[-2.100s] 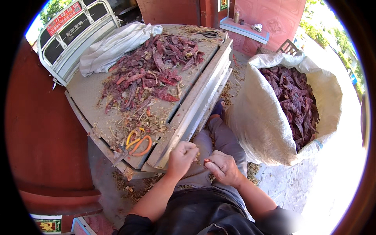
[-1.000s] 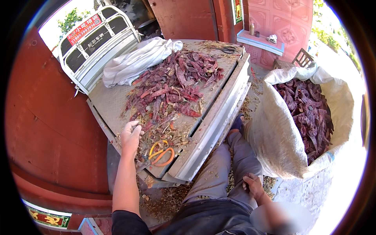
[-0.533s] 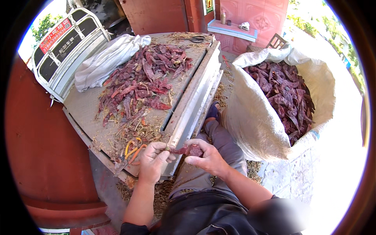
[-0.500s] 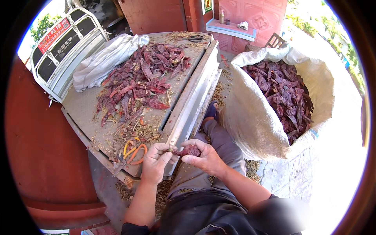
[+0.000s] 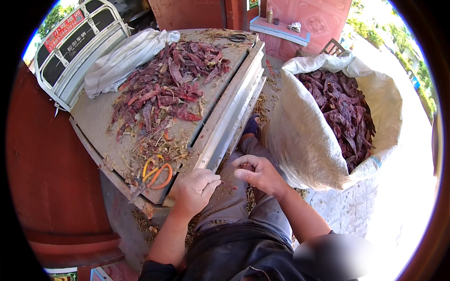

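My right hand [image 5: 262, 176] is closed around a dark red dried chili pepper [image 5: 246, 166], mostly hidden by the fingers. My left hand [image 5: 198, 189] is closed beside the edge of the vehicle's bed, thumb pressed to the fingers; whatever it pinches, if anything, is hidden. A small gap separates the two hands above my lap. Near the left hand, scissors [image 5: 161, 176] with yellow and orange loops lie on the bed. Beyond them spreads a heap of dried red chili peppers [image 5: 164, 84]. To the right stands a big pale woven sack [image 5: 300, 136] holding many dark dried peppers [image 5: 340, 112].
The flat metal bed [image 5: 105, 126] has a raised side panel [image 5: 232, 110] close to my legs. A white cloth-like sack [image 5: 124, 63] lies at its far left, and black-handled scissors [image 5: 236, 37] near its far edge. Stem scraps [image 5: 161, 150] litter the near corner.
My hands have moved apart. The pepper was held between both hands; now it shows only in the right hand. My left hand has turned and its fingers have closed.
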A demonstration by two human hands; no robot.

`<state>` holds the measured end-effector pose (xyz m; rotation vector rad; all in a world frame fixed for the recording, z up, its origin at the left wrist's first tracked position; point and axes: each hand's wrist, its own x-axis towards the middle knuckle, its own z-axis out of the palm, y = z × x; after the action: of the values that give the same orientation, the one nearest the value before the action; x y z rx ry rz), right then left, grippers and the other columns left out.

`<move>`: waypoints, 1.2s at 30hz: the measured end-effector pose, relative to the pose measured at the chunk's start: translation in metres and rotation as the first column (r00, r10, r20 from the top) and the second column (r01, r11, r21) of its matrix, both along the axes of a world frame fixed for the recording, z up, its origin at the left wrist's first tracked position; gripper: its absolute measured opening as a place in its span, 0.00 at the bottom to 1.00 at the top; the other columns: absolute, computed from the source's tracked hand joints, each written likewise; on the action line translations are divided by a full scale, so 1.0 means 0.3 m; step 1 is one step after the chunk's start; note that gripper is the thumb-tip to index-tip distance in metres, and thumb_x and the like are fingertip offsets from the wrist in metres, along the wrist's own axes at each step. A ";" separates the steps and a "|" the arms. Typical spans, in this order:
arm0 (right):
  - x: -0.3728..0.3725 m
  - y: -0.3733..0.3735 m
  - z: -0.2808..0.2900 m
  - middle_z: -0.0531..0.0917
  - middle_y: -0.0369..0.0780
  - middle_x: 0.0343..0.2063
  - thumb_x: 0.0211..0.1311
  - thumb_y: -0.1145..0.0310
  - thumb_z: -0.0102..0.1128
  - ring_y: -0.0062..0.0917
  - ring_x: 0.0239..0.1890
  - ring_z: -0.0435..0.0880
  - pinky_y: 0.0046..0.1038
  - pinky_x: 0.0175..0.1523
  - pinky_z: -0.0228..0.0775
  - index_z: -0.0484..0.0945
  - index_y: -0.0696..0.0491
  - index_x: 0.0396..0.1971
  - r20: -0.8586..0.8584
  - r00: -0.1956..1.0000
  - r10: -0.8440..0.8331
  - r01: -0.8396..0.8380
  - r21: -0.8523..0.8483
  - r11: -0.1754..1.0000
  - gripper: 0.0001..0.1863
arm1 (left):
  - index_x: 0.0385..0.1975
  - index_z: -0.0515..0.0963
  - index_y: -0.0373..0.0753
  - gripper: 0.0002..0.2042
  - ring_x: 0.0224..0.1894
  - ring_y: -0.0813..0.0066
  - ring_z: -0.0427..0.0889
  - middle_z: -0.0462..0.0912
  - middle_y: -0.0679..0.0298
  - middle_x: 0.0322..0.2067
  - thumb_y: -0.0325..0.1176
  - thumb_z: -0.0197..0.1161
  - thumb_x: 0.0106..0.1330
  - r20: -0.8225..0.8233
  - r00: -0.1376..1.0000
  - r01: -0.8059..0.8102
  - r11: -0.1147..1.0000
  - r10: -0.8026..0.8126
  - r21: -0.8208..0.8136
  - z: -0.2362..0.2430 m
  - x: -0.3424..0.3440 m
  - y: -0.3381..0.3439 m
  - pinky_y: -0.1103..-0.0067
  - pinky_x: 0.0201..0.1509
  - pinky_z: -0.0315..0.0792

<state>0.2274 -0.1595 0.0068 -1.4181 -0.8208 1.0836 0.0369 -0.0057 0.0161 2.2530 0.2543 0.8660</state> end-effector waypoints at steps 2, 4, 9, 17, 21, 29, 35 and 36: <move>-0.006 0.019 0.008 0.83 0.34 0.31 0.69 0.64 0.67 0.19 0.31 0.80 0.27 0.39 0.74 0.81 0.60 0.52 0.162 0.973 0.167 -0.165 -0.025 0.986 0.18 | 0.32 0.85 0.34 0.04 0.35 0.58 0.87 0.87 0.55 0.32 0.22 0.73 0.58 -0.003 1.000 0.006 0.998 -0.006 0.064 0.005 0.012 -0.021 0.71 0.40 0.80; -0.019 0.036 0.044 0.85 0.39 0.33 0.66 0.63 0.66 0.25 0.32 0.83 0.30 0.42 0.76 0.82 0.59 0.50 0.337 0.894 0.296 -0.294 -0.059 0.954 0.18 | 0.33 0.85 0.35 0.05 0.35 0.56 0.87 0.87 0.56 0.32 0.22 0.73 0.59 -0.009 0.999 0.039 0.994 -0.038 0.104 0.001 0.024 -0.035 0.69 0.39 0.81; -0.049 0.046 0.050 0.84 0.48 0.33 0.58 0.61 0.62 0.46 0.39 0.84 0.43 0.46 0.76 0.81 0.58 0.37 0.575 0.741 0.348 -0.335 -0.132 0.933 0.15 | 0.34 0.84 0.36 0.05 0.33 0.54 0.86 0.85 0.56 0.30 0.22 0.71 0.60 -0.024 0.996 0.091 0.991 -0.089 0.097 -0.035 0.035 -0.049 0.66 0.38 0.80; -0.083 0.024 -0.024 0.81 0.46 0.33 0.69 0.62 0.59 0.46 0.41 0.83 0.46 0.45 0.74 0.81 0.56 0.34 0.726 0.671 0.152 -0.259 0.037 0.965 0.12 | 0.35 0.83 0.33 0.03 0.29 0.74 0.85 0.85 0.62 0.28 0.24 0.70 0.68 -0.066 0.998 -0.042 0.777 0.000 -0.628 -0.117 0.019 -0.074 0.77 0.34 0.76; -0.096 0.006 -0.028 0.81 0.45 0.32 0.70 0.65 0.60 0.43 0.39 0.83 0.43 0.44 0.75 0.82 0.54 0.36 0.686 0.724 0.068 -0.244 0.162 0.956 0.08 | 0.36 0.84 0.34 0.03 0.28 0.78 0.83 0.85 0.63 0.29 0.26 0.69 0.70 0.051 0.999 0.046 0.237 0.015 -0.970 -0.151 0.010 -0.064 0.82 0.30 0.72; -0.059 -0.108 -0.115 0.87 0.39 0.32 0.76 0.68 0.58 0.23 0.33 0.85 0.25 0.39 0.75 0.82 0.58 0.42 -0.143 0.985 -0.094 0.105 0.073 0.992 0.09 | 0.44 0.83 0.32 0.12 0.33 0.69 0.86 0.88 0.55 0.35 0.31 0.73 0.66 -0.210 0.978 -0.081 0.897 -0.014 -0.434 -0.115 -0.001 -0.052 0.75 0.36 0.78; -0.010 -0.274 -0.341 0.86 0.40 0.29 0.72 0.71 0.60 0.20 0.23 0.80 0.22 0.32 0.71 0.82 0.58 0.39 -0.479 0.858 -0.184 0.151 -0.106 0.983 0.06 | 0.42 0.86 0.33 0.10 0.39 0.58 0.89 0.89 0.50 0.38 0.31 0.70 0.65 -0.197 0.956 -0.240 0.967 0.219 -0.089 0.079 -0.053 0.139 0.69 0.46 0.81; -0.010 -0.298 -0.376 0.85 0.40 0.28 0.72 0.71 0.59 0.20 0.22 0.78 0.22 0.31 0.71 0.82 0.58 0.39 -0.505 0.842 -0.191 0.148 -0.125 0.981 0.06 | 0.41 0.86 0.32 0.09 0.40 0.58 0.89 0.89 0.49 0.38 0.30 0.69 0.66 -0.191 0.931 -0.326 0.944 0.312 -0.043 0.108 -0.075 0.216 0.69 0.46 0.81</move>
<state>0.2245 -0.2489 -0.1059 -1.1545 -0.2579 1.2891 0.0145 0.0591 0.0487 2.2565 0.7437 0.7975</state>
